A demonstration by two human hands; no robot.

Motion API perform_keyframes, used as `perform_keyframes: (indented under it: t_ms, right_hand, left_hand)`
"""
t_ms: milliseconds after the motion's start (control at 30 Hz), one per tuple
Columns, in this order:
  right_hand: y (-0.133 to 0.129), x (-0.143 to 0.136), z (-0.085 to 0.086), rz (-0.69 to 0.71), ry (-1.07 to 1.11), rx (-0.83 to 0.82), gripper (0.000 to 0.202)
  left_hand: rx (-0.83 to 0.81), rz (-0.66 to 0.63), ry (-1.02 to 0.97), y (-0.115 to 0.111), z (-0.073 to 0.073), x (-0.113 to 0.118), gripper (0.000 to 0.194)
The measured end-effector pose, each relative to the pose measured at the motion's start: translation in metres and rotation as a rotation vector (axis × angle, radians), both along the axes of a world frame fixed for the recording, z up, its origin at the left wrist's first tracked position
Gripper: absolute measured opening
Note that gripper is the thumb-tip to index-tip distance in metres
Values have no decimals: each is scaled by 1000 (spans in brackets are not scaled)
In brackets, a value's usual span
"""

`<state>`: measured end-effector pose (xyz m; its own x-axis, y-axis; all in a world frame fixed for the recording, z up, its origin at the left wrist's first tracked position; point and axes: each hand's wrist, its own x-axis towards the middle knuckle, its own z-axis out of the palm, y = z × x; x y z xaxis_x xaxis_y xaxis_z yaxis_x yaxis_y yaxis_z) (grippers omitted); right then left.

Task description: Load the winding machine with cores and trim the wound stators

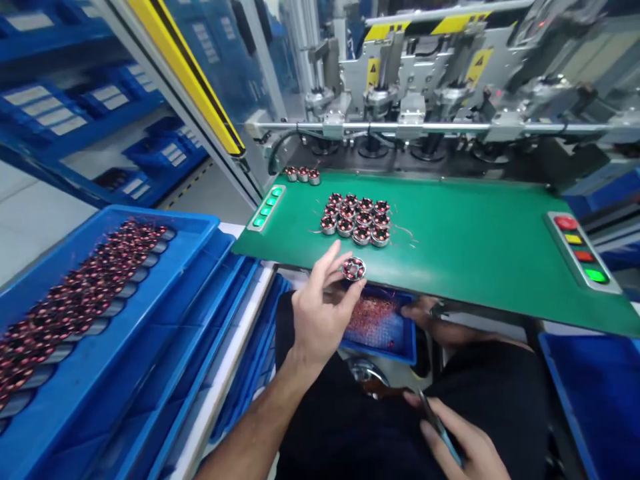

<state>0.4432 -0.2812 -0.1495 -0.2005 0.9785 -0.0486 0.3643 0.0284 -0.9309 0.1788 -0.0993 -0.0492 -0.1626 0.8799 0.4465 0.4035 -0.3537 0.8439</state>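
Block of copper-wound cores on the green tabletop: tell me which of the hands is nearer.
Left. The left hand is just on the near side of the block, holding one core; the right hand is farther back near the lap, holding a tool.

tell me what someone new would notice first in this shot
Probably the green table, with its tight block of copper-wound coils left of the middle. Just in front of that block, the left hand holds up one more coil, while the right hand, low in the picture, grips a tool. At far left, a blue tray full of similar coils also stands out.
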Motion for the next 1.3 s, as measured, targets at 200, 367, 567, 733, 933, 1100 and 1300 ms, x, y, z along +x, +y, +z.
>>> perform_keyframes:
  t_ms: [200, 367, 567, 733, 933, 1100, 1300]
  right_hand:
    - [50, -41, 84, -291, 221, 105, 22]
    - [73, -54, 117, -346, 369, 146, 19]
    - [84, -60, 137, -377, 336, 191, 10]
    - [86, -48, 133, -303, 199, 297, 17]
    - [92, -19, 138, -293, -101, 462, 16]
    - [88, -12, 147, -305, -108, 393, 12]
    - [63, -4, 146, -138, -153, 225, 17]
  left_hand:
    - [115, -92, 159, -38, 38, 7, 45]
    - [96, -199, 190, -61, 56, 12, 42]
    - [9, -289, 192, -73, 54, 15, 35]
    - [-110, -353, 133, -75, 50, 14, 36]
    - [-448, -581, -172, -80, 55, 7, 48]
    - [-434, -466, -143, -86, 54, 7, 46]
    - [-275, -363, -44, -88, 52, 4, 47]
